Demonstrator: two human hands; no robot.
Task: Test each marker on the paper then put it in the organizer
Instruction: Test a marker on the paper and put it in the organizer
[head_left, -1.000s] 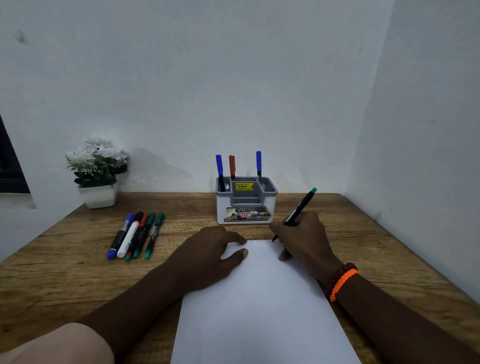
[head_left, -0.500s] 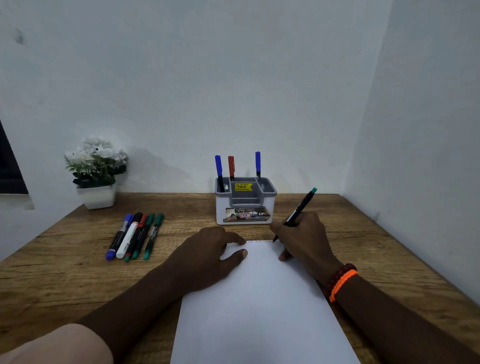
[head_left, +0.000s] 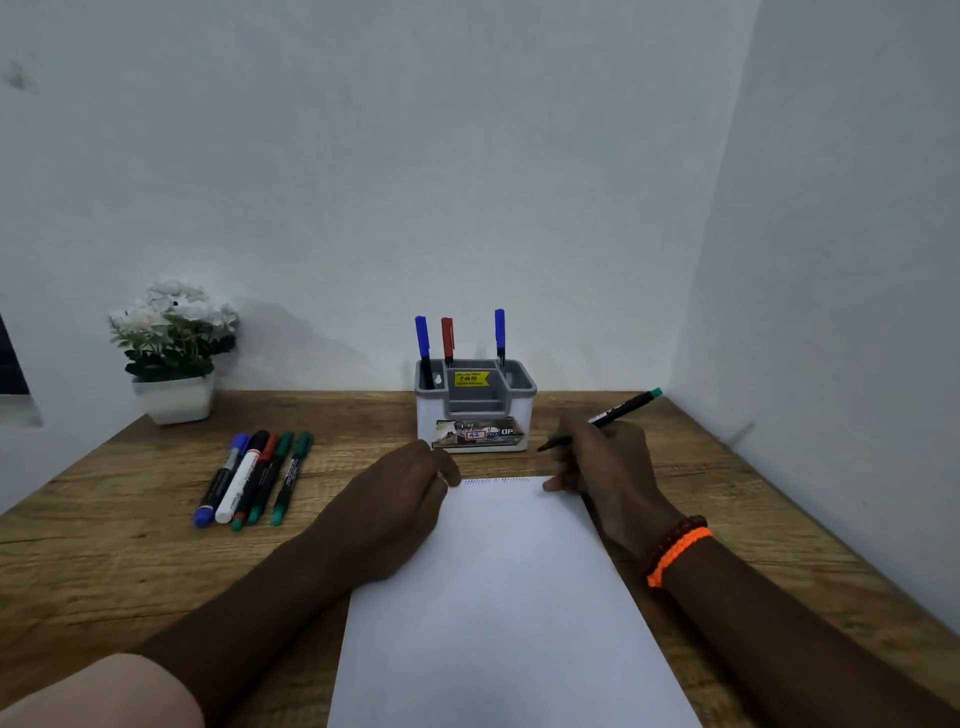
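Observation:
A white paper (head_left: 509, 597) lies on the wooden table (head_left: 104, 545), with faint scribbles (head_left: 493, 481) along its far edge. My right hand (head_left: 608, 467) grips a black marker with a green end (head_left: 618, 410). Its tip is off the paper and points left toward the organizer (head_left: 427, 423). My left hand (head_left: 400, 499) rests at the paper's far left corner, fingers loosely curled, nothing seen in it. The grey-white organizer stands just behind the paper and holds a blue marker (head_left: 422, 338), a red marker (head_left: 447, 338) and another blue marker (head_left: 500, 332).
Several capped markers (head_left: 249, 478) lie side by side on the table left of the paper. A white pot of white flowers (head_left: 174, 353) stands at the back left. Walls close the table at the back and on the right.
My right hand has lifted the marker's tip off the paper's far edge and laid the marker flatter, tip toward the organizer. My left thumb has drawn in from the paper.

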